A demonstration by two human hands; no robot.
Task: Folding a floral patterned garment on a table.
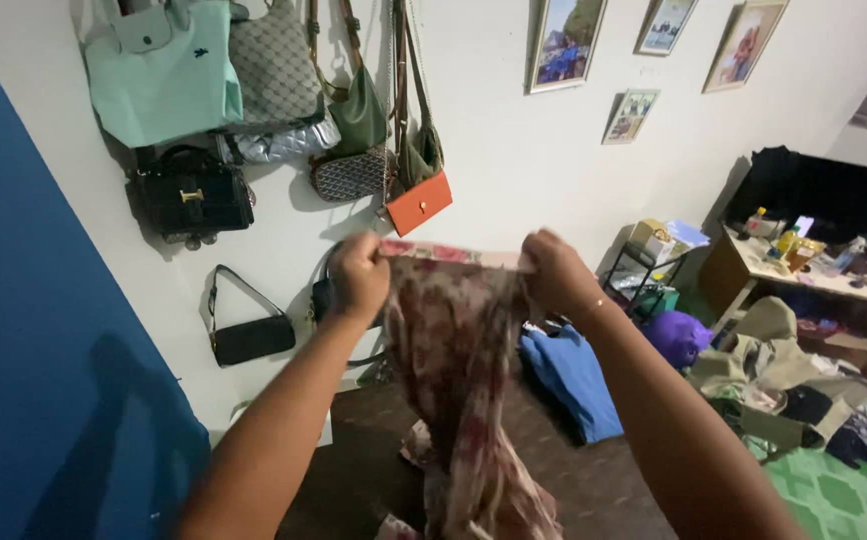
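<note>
I hold up a thin floral cloth (pixel 458 380), cream with pink and brown blotches, by its top edge. My left hand (pixel 358 277) grips the left corner and my right hand (pixel 555 272) grips the right corner, both fists closed at chest height. The cloth hangs down between my forearms and bunches toward the bottom of the frame. A thin bracelet sits on my right wrist.
Several handbags hang on the white wall: a mint tote (pixel 161 70), a black bag (pixel 190 195), an orange pouch (pixel 419 203). Blue fabric (pixel 568 375) lies on the dark bed surface (pixel 353 470). A cluttered table (pixel 813 275) and clothes pile (pixel 793 380) stand at right.
</note>
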